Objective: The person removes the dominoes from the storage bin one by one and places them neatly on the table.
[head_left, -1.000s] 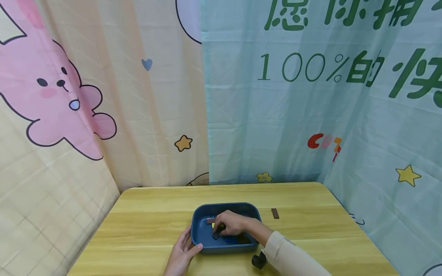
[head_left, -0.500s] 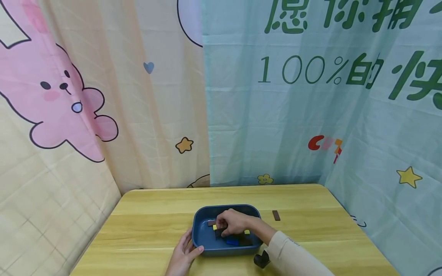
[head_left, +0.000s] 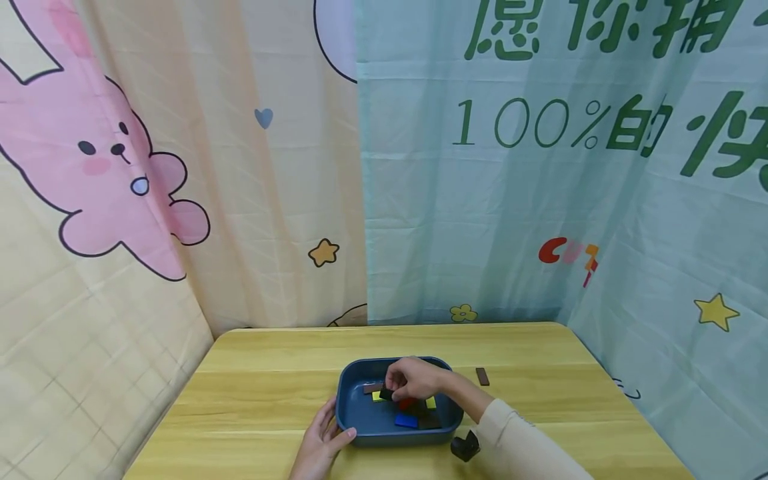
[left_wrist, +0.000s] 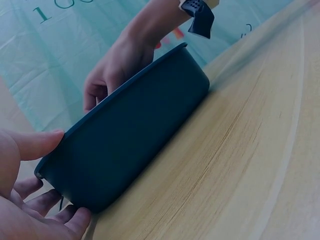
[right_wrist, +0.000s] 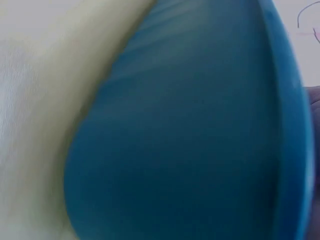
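A dark blue plastic bin (head_left: 393, 441) stands on the table. My left hand (head_left: 320, 441) grips its left end, thumb on the rim and fingers round the corner; the left wrist view shows the same hold on the bin (left_wrist: 130, 135). Inside the bin, the right hand (head_left: 418, 379) pinches a small black block (head_left: 386, 394) between thumb and fingers. Below and around it lie a brown block (head_left: 371, 388), yellow blocks (head_left: 431, 403), a partly hidden red block (head_left: 407, 403) and a blue block (head_left: 406, 421). The bin's wall (right_wrist: 185, 130) fills most of the right wrist view.
A loose brown block (head_left: 483, 377) lies on the wooden table (head_left: 270, 387), right of the bin. A black wrist camera (head_left: 465, 446) hangs under the right sleeve by the bin's front right corner. Printed curtains (head_left: 468, 233) rise behind the table.
The right hand has shifted slightly back and to the right within the bin, with the black block in its fingers; the blue and red blocks show more now. The left hand keeps its hold.
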`<action>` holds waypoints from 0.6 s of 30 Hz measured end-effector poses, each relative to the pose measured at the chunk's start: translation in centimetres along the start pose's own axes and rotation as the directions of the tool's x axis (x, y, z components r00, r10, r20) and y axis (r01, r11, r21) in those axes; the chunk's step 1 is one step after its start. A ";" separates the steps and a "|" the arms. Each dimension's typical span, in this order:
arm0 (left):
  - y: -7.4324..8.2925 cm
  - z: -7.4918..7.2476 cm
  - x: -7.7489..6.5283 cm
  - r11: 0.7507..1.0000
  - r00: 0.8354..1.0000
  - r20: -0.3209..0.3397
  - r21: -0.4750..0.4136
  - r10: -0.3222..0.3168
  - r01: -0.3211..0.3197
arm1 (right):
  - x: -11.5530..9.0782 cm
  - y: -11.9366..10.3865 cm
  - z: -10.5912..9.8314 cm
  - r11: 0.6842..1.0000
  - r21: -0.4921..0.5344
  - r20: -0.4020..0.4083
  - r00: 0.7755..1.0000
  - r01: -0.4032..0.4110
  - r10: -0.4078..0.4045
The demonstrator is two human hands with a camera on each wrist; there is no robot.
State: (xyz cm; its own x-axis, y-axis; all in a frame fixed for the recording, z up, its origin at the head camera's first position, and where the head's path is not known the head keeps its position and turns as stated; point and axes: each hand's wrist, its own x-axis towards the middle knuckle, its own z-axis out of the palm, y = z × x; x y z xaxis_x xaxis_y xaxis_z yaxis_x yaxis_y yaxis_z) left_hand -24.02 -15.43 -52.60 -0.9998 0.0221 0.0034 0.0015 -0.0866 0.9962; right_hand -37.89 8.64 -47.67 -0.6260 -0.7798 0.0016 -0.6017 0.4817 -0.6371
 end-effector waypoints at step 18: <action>-0.2 0.0 0.0 1.000 1.000 -0.012 0.008 0.001 -0.001 | -2.2 0.4 -2.4 1.000 0.026 -0.044 0.999 0.002 -0.001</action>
State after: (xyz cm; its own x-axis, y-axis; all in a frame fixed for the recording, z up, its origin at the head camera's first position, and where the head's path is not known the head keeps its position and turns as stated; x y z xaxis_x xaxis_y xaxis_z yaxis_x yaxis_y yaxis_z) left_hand -24.05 -15.38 -52.75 -0.9999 0.0099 0.0035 0.0028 -0.0784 0.9969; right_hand -37.93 11.48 -46.08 -0.6471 -0.7615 0.0362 -0.5897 0.4699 -0.6568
